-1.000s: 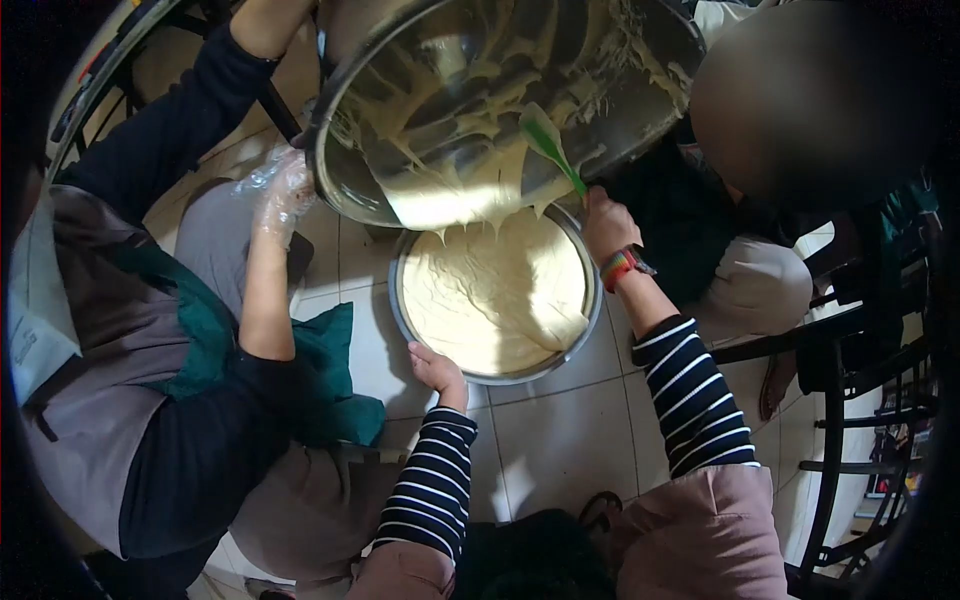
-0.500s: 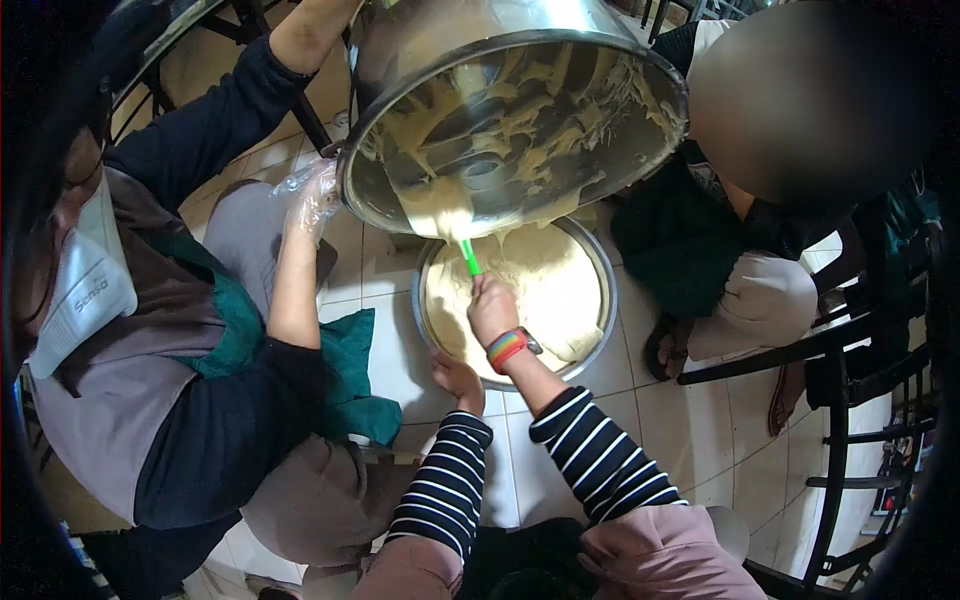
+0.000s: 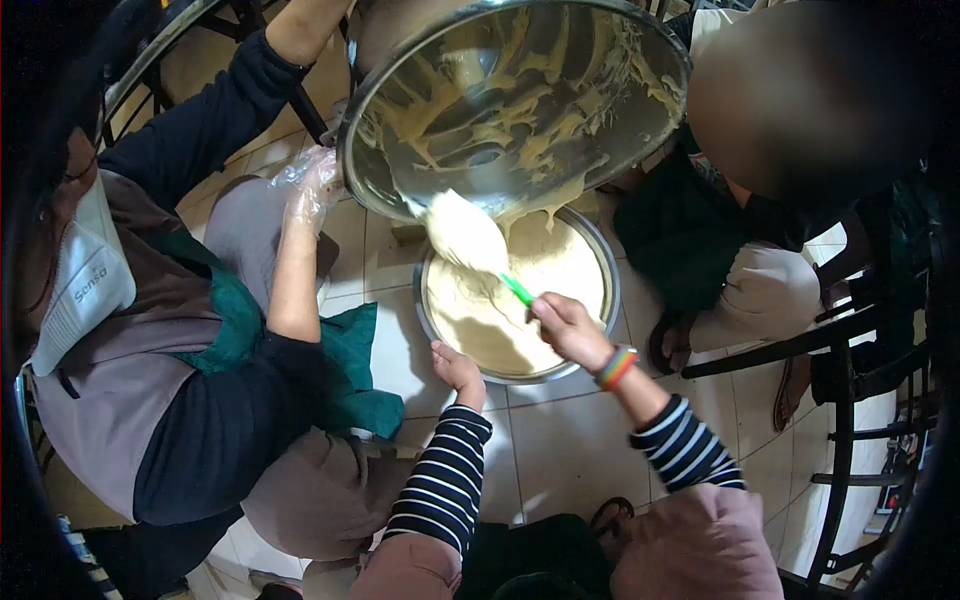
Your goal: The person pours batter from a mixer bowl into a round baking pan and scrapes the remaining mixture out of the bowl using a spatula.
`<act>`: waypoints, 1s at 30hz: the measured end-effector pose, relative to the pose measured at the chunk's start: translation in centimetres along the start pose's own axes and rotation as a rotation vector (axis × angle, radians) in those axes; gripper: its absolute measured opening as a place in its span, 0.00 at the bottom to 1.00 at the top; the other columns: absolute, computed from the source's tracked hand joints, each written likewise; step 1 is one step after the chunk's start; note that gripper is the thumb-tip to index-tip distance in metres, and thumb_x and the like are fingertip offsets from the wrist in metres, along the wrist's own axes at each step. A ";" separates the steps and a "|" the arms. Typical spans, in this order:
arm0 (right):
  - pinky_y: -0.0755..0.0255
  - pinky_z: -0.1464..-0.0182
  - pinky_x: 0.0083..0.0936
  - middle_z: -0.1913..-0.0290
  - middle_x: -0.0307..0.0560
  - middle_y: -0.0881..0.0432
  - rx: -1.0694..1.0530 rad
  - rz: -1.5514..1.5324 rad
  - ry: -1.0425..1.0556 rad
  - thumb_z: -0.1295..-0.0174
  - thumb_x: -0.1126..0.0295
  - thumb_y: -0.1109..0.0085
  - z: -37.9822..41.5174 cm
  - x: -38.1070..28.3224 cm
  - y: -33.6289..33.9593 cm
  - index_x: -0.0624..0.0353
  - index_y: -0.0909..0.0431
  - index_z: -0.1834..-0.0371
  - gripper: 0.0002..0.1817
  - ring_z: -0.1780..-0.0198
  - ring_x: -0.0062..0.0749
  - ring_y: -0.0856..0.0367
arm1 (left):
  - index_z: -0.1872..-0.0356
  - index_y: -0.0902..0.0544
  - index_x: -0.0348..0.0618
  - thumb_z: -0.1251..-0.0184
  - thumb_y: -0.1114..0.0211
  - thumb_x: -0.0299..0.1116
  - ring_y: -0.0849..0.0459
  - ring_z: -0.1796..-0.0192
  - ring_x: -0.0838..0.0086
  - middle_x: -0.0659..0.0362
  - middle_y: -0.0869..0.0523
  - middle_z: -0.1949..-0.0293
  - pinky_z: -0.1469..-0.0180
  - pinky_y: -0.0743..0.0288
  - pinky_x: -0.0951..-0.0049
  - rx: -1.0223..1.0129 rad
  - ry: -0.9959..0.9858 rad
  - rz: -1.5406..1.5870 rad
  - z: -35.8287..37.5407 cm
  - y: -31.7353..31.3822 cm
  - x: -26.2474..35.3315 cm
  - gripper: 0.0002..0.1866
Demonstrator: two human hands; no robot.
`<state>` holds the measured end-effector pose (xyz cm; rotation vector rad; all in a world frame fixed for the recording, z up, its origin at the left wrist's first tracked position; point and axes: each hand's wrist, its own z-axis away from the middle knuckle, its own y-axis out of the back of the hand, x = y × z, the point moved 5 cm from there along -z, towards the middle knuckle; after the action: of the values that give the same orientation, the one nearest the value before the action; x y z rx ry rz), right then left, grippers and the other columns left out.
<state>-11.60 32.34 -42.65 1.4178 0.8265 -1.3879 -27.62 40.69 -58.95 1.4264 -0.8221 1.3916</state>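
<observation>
My right hand (image 3: 568, 325) is closed round the green handle of a spatula (image 3: 516, 289), whose blade is covered with pale batter (image 3: 466, 232). The loaded blade is over a round metal basin (image 3: 424, 318) holding more of the same batter. Above it, a large metal mixing bowl (image 3: 510, 130) is tipped with its mouth toward me, streaks of batter clinging inside and dripping from the lower rim. My left hand (image 3: 459, 368) grips the near left rim of the basin, fingers partly hidden under it.
To the left, a person's plastic-gloved hand (image 3: 315, 185) holds the side of the tipped bowl. Another person (image 3: 745, 290) sits at the right. Dark metal chair frames (image 3: 845, 430) stand at the right on the tiled floor (image 3: 560, 450).
My right hand has swung to the right and the spatula has come away from the bowl's inside, its blade heaped with batter. The bowl is tipped slightly further. My left hand stays at the basin.
</observation>
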 end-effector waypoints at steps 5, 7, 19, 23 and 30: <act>0.32 0.70 0.33 0.78 0.51 0.28 0.090 0.734 -0.023 0.42 0.64 0.55 5.3 3.5 6.9 0.59 0.27 0.65 0.11 0.73 0.43 0.25 | 0.67 0.28 0.22 0.34 0.64 0.44 0.24 0.63 0.57 0.40 0.23 0.67 0.59 0.33 0.68 -0.045 0.053 0.105 0.2 0.1 0.7 0.28; 0.30 0.66 0.36 0.70 0.54 0.28 0.100 1.125 0.014 0.44 0.71 0.56 5.7 6.3 8.5 0.54 0.31 0.55 0.13 0.66 0.45 0.25 | 0.67 0.28 0.22 0.34 0.64 0.45 0.24 0.63 0.58 0.40 0.23 0.66 0.58 0.32 0.69 -0.044 0.058 0.160 0.0 -0.2 0.1 0.28; 0.29 0.59 0.37 0.60 0.56 0.31 -0.097 1.451 -0.256 0.48 0.76 0.58 10.1 8.1 11.6 0.55 0.45 0.42 0.26 0.59 0.47 0.27 | 0.59 0.30 0.21 0.34 0.64 0.45 0.26 0.56 0.54 0.39 0.25 0.59 0.53 0.36 0.69 -0.066 0.061 0.019 -0.4 0.2 -0.1 0.28; 0.28 0.62 0.35 0.61 0.55 0.29 -0.231 1.583 -0.341 0.46 0.74 0.59 10.5 2.4 11.4 0.55 0.39 0.46 0.21 0.62 0.46 0.25 | 0.60 0.30 0.21 0.34 0.64 0.46 0.26 0.57 0.54 0.38 0.25 0.60 0.54 0.35 0.68 -0.054 0.054 0.019 -0.9 -0.1 -1.5 0.29; 0.27 0.67 0.34 0.71 0.53 0.22 0.087 1.370 -0.377 0.46 0.71 0.59 5.3 -8.2 10.7 0.58 0.25 0.64 0.11 0.68 0.46 0.22 | 0.63 0.29 0.22 0.34 0.62 0.45 0.25 0.61 0.53 0.37 0.24 0.64 0.58 0.33 0.67 0.000 0.026 0.000 -0.2 0.4 -0.6 0.28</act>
<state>-4.46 25.22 -32.30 1.2499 -0.4659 -0.5343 -28.12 40.70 -59.49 1.4053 -0.8053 1.4073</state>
